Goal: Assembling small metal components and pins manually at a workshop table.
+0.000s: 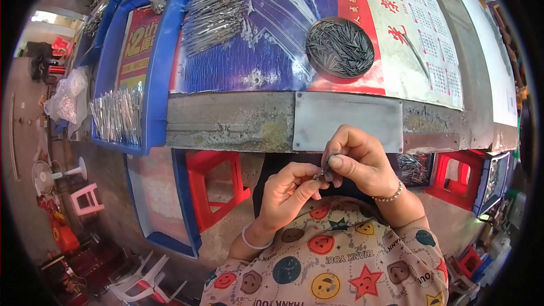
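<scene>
Just in front of the bench edge, my left hand (288, 191) and my right hand (361, 164) meet. Both are closed in a pinch around a small metal piece (319, 174), mostly hidden by the fingertips; its exact kind does not show. Beyond them on the bench stands a round bowl (309, 56) full of thin dark metal pins (343, 45). Farther left, long slim silver metal pieces (212, 8) lie in dense rows. More silver pieces (119, 114) stand bunched at the near end of a blue tray (156, 93).
A pale metal plate (348, 119) is fixed to the bench's front edge. One slim metal rod (416, 54) lies on the calendar sheet (433, 28). Below the bench stand red stools (212, 190), another blue tray (170, 204), and a bin of metal parts (413, 169) at right.
</scene>
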Action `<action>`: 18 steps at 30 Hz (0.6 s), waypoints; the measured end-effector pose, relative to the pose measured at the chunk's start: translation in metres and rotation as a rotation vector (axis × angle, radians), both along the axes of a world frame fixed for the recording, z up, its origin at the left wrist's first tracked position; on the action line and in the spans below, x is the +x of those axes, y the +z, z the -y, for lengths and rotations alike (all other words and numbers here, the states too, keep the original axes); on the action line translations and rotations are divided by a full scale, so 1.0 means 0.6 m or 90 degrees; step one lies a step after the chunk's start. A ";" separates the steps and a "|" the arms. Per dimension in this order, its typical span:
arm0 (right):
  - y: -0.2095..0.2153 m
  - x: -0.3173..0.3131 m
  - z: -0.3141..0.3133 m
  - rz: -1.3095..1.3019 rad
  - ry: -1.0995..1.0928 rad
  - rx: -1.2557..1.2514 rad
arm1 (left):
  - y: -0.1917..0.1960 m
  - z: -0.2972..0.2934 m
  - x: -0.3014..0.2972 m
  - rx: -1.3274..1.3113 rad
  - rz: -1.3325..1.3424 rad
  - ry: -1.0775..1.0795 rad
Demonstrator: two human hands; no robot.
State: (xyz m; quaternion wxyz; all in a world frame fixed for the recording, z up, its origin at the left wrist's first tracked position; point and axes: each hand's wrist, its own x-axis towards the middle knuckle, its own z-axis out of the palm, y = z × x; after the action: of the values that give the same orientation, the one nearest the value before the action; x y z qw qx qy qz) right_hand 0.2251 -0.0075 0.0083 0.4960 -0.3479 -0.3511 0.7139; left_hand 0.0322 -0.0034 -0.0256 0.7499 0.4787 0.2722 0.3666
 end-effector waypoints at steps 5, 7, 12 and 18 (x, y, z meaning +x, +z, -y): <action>0.001 0.000 -0.002 0.000 0.002 -0.022 | -0.001 0.002 0.001 -0.012 0.004 0.010; 0.001 -0.001 -0.004 0.011 0.002 -0.028 | -0.001 0.002 0.001 -0.006 -0.001 0.014; 0.007 -0.001 -0.005 0.062 -0.004 -0.005 | -0.002 0.000 -0.004 -0.013 -0.024 -0.010; 0.012 0.005 0.004 0.306 0.005 0.078 | 0.011 0.003 -0.008 -0.055 -0.086 -0.037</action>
State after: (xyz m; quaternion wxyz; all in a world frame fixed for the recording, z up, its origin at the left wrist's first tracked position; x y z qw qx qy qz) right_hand 0.2283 -0.0102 0.0154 0.4158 -0.4758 -0.5032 0.5895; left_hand 0.0272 -0.0050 -0.0192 0.7602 0.4770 0.3239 0.2994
